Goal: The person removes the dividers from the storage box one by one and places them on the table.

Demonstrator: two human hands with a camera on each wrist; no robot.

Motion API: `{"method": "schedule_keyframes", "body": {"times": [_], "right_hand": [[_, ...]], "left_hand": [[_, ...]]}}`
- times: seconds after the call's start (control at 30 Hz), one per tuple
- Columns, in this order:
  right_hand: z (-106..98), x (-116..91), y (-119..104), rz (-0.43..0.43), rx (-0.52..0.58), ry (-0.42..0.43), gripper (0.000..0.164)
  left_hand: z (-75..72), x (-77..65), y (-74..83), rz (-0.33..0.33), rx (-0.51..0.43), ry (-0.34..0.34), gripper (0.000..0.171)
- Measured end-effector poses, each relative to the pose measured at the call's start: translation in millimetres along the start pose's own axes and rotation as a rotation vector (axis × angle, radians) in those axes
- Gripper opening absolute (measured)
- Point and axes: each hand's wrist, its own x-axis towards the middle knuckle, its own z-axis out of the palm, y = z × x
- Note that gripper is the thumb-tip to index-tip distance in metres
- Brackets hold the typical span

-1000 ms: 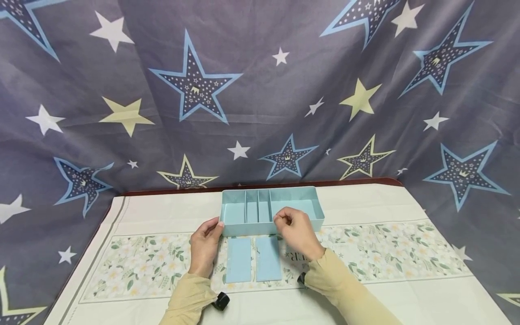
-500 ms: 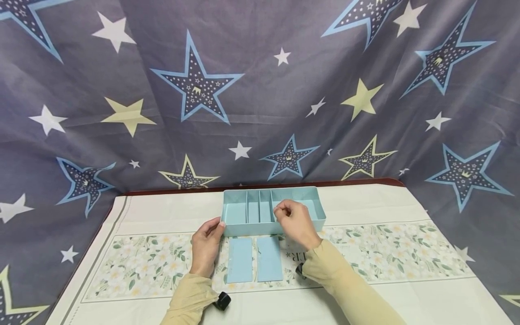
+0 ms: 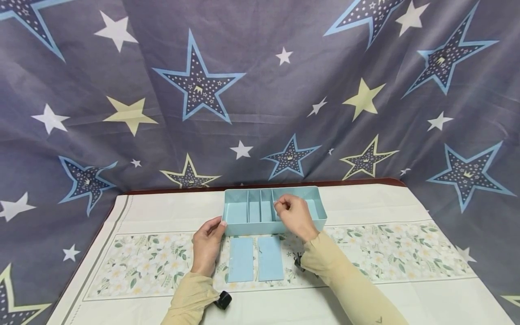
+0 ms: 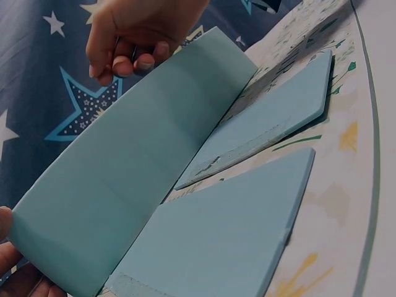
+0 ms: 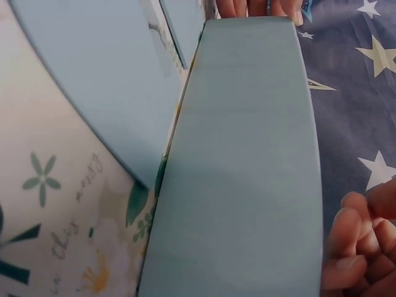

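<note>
A light-blue drawer-organizer box (image 3: 257, 229) with upright dividers (image 3: 261, 206) stands on the table. My left hand (image 3: 206, 246) grips its left end, thumb at the front corner of the rim and fingers along the side. Over the large right-hand compartment is my right hand (image 3: 295, 215), fingers curled, fingertips close to the rightmost divider. Nothing shows between those fingers in the left wrist view, where the right hand (image 4: 139, 37) appears above the box rim. Two flat light-blue panels (image 3: 241, 259) (image 4: 216, 229) lie side by side in front of the box.
A white tablecloth (image 3: 162, 210) with a floral printed band (image 3: 146, 262) covers the table. Behind its dark red back edge (image 3: 191, 191) hangs a grey-blue curtain (image 3: 252, 90) patterned with stars. A black wrist device (image 3: 222, 300) sits at the left sleeve.
My right hand has moved back from the front rim, along the rightmost divider. The left hand keeps its hold on the box's left end. Box and panels stay in place on the table.
</note>
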Motion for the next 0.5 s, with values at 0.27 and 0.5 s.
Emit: {"method": "schedule_keyframes", "body": {"times": [0.27,0.5], "right_hand": [[5,5,4,0.031,-0.051,0.019,0.014],[10,9,5,0.080,-0.118,0.033,0.017]], "left_hand": [[-3.4,-0.9,3.0,-0.015,-0.018,-0.038,0.034],[-1.2,7.8,-14.2,0.027,-0.010,-0.017,0.035]]}}
